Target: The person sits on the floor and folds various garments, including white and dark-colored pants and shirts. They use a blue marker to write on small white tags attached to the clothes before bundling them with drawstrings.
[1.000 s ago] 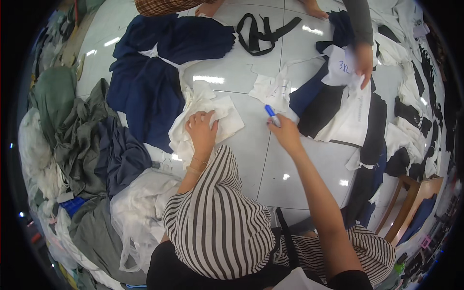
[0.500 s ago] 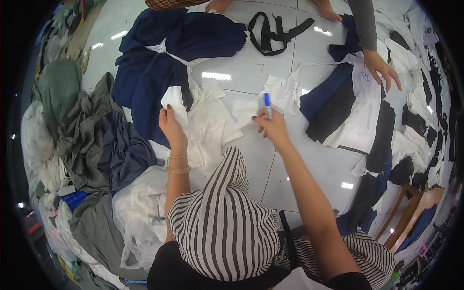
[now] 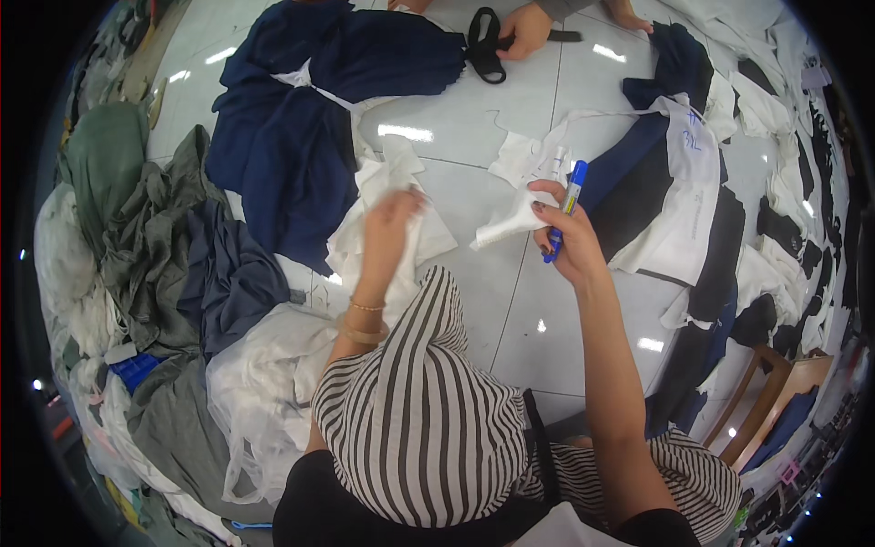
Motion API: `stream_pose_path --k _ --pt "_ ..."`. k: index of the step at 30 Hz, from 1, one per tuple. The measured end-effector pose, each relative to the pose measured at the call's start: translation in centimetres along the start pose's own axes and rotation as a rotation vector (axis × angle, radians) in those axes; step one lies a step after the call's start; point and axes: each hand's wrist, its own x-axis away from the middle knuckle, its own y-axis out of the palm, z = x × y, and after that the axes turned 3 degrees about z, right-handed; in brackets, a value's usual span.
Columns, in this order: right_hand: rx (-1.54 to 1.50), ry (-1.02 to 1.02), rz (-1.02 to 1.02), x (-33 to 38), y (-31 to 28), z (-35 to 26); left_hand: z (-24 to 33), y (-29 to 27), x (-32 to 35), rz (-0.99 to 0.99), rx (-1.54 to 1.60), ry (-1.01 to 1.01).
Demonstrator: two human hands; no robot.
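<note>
My right hand [image 3: 576, 239] is closed around a blue marker [image 3: 574, 187], its cap end pointing up. The same fingers pinch a small white cloth piece [image 3: 512, 221], which hangs toward the left. My left hand [image 3: 390, 221] is smeared by motion over a loose pile of white cloth pieces [image 3: 436, 239]; whether its fingers hold one does not show. Just past the right hand, another white cloth piece [image 3: 515, 157] lies on the tiled floor [image 3: 456, 196].
Dark navy fabric [image 3: 283, 146] spreads at the far left. A person's hand [image 3: 526, 30] grips a black strap [image 3: 486, 64] at the far edge. Navy and black pieces with a marked white panel [image 3: 690, 164] lie right. Grey-green fabric [image 3: 164, 246] and a plastic bag [image 3: 264, 383] heap up left.
The small white piece my left hand held up is gone from there, and that hand has moved right over the pile. My right hand moved right, now with white cloth. The co-worker's hand took the strap.
</note>
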Motion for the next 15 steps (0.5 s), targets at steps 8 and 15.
stream_pose_path --k 8,15 --pt "0.091 0.043 0.045 1.0 2.5 0.9 3.5 5.1 2.4 -0.210 0.647 -0.518" --pt "0.140 0.278 -0.075 1.3 1.5 1.6 2.8 4.5 1.9 -0.079 0.712 -0.314"
